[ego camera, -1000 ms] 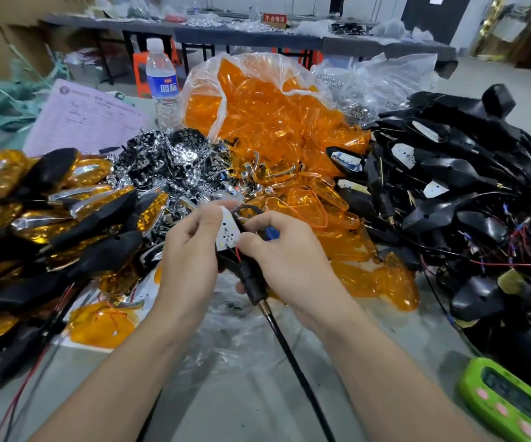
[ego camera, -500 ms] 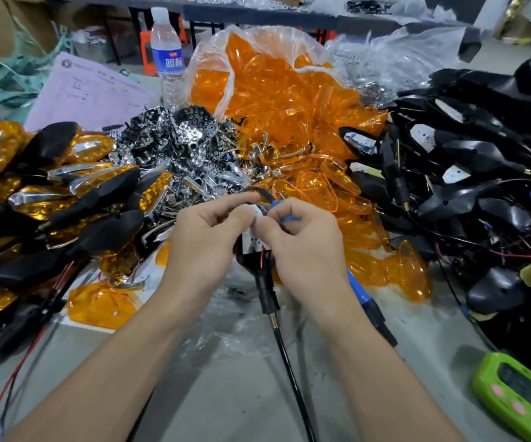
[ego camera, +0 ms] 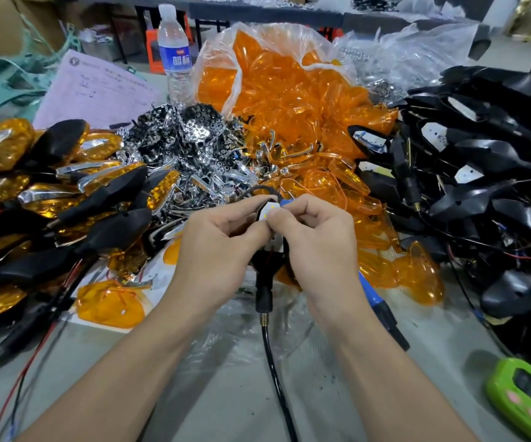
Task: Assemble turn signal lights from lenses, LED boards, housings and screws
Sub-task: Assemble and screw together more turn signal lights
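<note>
Left hand [ego camera: 222, 247] and right hand [ego camera: 318, 244] pinch the LED board [ego camera: 272, 208] on a housing [ego camera: 265, 266]; orange lenses [ego camera: 292, 100] and a blue-labelled bottle [ego camera: 174, 55] lie behind.

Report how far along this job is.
Done: finished lights piled at left. In hand: left hand grips one housing; right hand pinches the board sitting in it. Left: a bag of lenses and a heap of bare housings wait unassembled.
</note>
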